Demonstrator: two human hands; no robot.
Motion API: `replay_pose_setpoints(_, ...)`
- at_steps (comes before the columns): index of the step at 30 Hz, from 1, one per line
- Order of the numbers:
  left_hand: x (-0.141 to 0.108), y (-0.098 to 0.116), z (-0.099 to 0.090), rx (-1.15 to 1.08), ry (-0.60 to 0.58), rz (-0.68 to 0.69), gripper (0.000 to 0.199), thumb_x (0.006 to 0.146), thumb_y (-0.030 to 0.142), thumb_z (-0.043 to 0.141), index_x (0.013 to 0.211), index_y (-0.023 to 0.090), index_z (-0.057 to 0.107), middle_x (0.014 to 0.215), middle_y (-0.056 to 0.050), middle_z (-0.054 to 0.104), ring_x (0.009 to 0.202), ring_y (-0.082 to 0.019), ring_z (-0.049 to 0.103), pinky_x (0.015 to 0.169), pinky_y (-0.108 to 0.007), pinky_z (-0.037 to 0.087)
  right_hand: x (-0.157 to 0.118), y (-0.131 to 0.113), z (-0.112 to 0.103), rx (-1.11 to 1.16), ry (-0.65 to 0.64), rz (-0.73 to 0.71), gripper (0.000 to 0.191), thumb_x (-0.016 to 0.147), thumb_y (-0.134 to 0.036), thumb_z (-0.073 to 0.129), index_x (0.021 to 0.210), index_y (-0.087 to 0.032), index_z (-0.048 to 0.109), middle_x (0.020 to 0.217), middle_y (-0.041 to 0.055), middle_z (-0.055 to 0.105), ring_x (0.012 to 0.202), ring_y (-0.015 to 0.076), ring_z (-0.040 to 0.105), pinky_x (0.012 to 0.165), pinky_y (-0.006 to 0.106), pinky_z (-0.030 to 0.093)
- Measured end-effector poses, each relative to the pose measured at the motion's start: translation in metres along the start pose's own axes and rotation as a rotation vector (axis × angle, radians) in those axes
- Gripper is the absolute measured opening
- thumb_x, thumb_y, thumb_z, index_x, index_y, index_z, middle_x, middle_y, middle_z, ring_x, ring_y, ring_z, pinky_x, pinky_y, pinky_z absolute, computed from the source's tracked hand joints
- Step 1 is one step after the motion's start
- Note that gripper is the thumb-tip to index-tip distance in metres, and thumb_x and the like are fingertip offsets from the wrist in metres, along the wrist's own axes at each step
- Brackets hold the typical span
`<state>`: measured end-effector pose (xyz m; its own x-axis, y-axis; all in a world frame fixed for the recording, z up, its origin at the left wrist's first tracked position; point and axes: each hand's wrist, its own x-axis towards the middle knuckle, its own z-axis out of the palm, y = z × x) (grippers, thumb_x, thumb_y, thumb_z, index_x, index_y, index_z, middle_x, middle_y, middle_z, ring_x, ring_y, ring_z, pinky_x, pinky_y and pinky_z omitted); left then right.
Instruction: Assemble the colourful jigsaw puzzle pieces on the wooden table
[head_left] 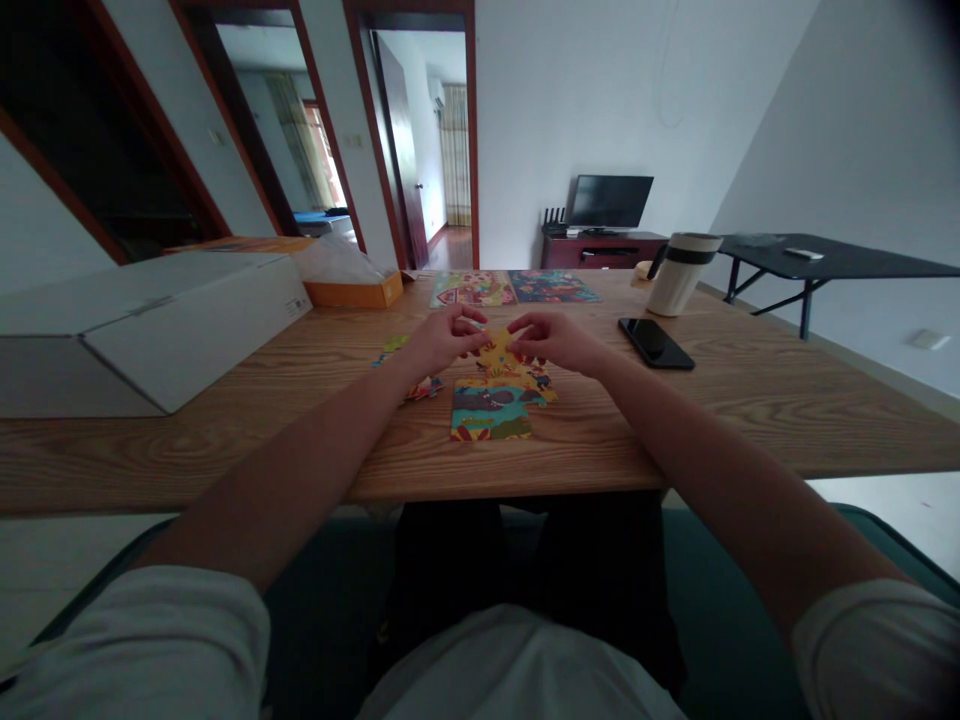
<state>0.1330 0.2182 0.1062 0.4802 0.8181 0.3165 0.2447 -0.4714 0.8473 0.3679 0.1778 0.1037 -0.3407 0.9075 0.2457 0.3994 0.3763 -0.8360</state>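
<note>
A yellow jigsaw puzzle piece [496, 350] is between my two hands, at the far side of a partly joined puzzle [491, 410]. The fingers of my left hand [444, 342] are closed on the piece's left side. Thumb and fingers of my right hand [553, 338] pinch its right side. The joined part shows a grey hippo in blue-green water and a green crocodile. Loose puzzle pieces [424, 390] lie under and beside my left hand, partly hidden by it. I cannot tell whether the held piece touches the joined part.
Two colourful picture sheets [551, 287] lie farther back on the wooden table [300, 440]. To the right are a black phone [656, 343] and a white mug [681, 278] with a dark handle. A white box [165, 320] and an orange box [356, 292] holding clear plastic stand left.
</note>
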Motion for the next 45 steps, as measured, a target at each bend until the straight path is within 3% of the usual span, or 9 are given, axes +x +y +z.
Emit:
replay_pose_setpoints(4, -0.001, 0.003, 0.004, 0.011, -0.050, -0.009, 0.018, 0.079, 0.022, 0.078, 0.090, 0.013, 0.066, 0.079, -0.005, 0.072, 0.064, -0.013, 0.065, 0.058, -0.024, 0.051, -0.001, -0.002, -0.001, 0.020, -0.061, 0.044, 0.021, 0.092, -0.030, 0.066, 0.109, -0.018, 0.069, 0.083, 0.0046, 0.073, 0.063, 0.0119, 0.063, 0.049, 0.020, 0.046)
replay_pose_setpoints(10, -0.001, 0.002, 0.005, 0.017, -0.053, -0.044, 0.016, 0.080, 0.020, 0.077, 0.091, 0.013, 0.069, 0.077, -0.005, 0.072, 0.062, -0.012, 0.064, 0.055, -0.023, 0.050, -0.002, -0.005, -0.006, 0.029, -0.011, 0.045, 0.018, 0.093, -0.027, 0.064, 0.106, -0.017, 0.070, 0.087, 0.0063, 0.074, 0.063, 0.0117, 0.061, 0.050, 0.022, 0.047)
replay_pose_setpoints(23, -0.001, 0.000, 0.007, 0.001, -0.077, -0.039, 0.020, 0.081, 0.022, 0.077, 0.098, 0.013, 0.071, 0.082, -0.007, 0.074, 0.070, -0.014, 0.068, 0.061, -0.026, 0.054, -0.001, 0.002, -0.001, -0.044, -0.088, 0.001, 0.022, 0.089, -0.031, 0.069, 0.106, -0.017, 0.071, 0.081, 0.0036, 0.073, 0.059, 0.0097, 0.057, 0.049, 0.021, 0.044)
replay_pose_setpoints(28, 0.000, 0.000, 0.003, 0.110, -0.071, 0.018, 0.026, 0.085, 0.027, 0.071, 0.106, 0.013, 0.070, 0.091, -0.008, 0.075, 0.076, -0.016, 0.068, 0.071, -0.030, 0.056, 0.000, -0.003, -0.010, -0.013, 0.020, 0.032, 0.012, 0.086, -0.027, 0.069, 0.095, -0.018, 0.068, 0.076, 0.0025, 0.070, 0.058, 0.0108, 0.056, 0.049, 0.022, 0.041)
replay_pose_setpoints(31, -0.001, 0.000, -0.002, 0.332, -0.094, 0.072, 0.026, 0.085, 0.030, 0.070, 0.106, 0.016, 0.071, 0.094, -0.007, 0.075, 0.082, -0.018, 0.068, 0.078, -0.031, 0.054, -0.003, -0.003, -0.026, -0.025, 0.077, 0.090, 0.009, 0.084, -0.026, 0.069, 0.087, -0.020, 0.063, 0.071, 0.0007, 0.067, 0.055, 0.0109, 0.054, 0.048, 0.023, 0.039)
replay_pose_setpoints(33, -0.002, -0.001, -0.004, 0.482, -0.143, 0.081, 0.024, 0.085, 0.032, 0.069, 0.105, 0.018, 0.073, 0.093, -0.006, 0.075, 0.083, -0.018, 0.067, 0.078, -0.031, 0.053, -0.009, -0.005, -0.038, -0.043, -0.078, 0.149, 0.013, 0.080, -0.027, 0.072, 0.084, -0.021, 0.062, 0.068, -0.0003, 0.066, 0.053, 0.0111, 0.054, 0.047, 0.023, 0.038)
replay_pose_setpoints(37, -0.005, -0.003, -0.005, 0.588, -0.217, 0.093, 0.029, 0.087, 0.038, 0.067, 0.107, 0.019, 0.074, 0.096, -0.006, 0.074, 0.083, -0.020, 0.067, 0.076, -0.031, 0.050, -0.021, -0.012, -0.048, -0.156, -0.557, 0.318, 0.022, 0.073, -0.036, 0.079, 0.078, -0.021, 0.063, 0.063, -0.0001, 0.066, 0.054, 0.0132, 0.058, 0.048, 0.024, 0.040)
replay_pose_setpoints(40, -0.005, -0.003, -0.005, 0.614, -0.232, 0.095, 0.032, 0.087, 0.040, 0.065, 0.110, 0.019, 0.073, 0.100, -0.007, 0.074, 0.086, -0.021, 0.067, 0.076, -0.031, 0.049, -0.022, -0.015, -0.045, -0.258, -0.638, 0.382, 0.026, 0.072, -0.040, 0.080, 0.074, -0.021, 0.061, 0.065, 0.0015, 0.068, 0.059, 0.0157, 0.063, 0.050, 0.025, 0.041)
replay_pose_setpoints(45, -0.006, -0.001, -0.005, 0.642, -0.260, 0.100, 0.032, 0.089, 0.040, 0.062, 0.111, 0.018, 0.073, 0.101, -0.007, 0.074, 0.088, -0.021, 0.067, 0.078, -0.030, 0.049, -0.019, -0.015, -0.046, -0.309, -0.642, 0.400, 0.029, 0.072, -0.043, 0.080, 0.075, -0.021, 0.061, 0.068, 0.0026, 0.070, 0.062, 0.0166, 0.065, 0.052, 0.026, 0.043)
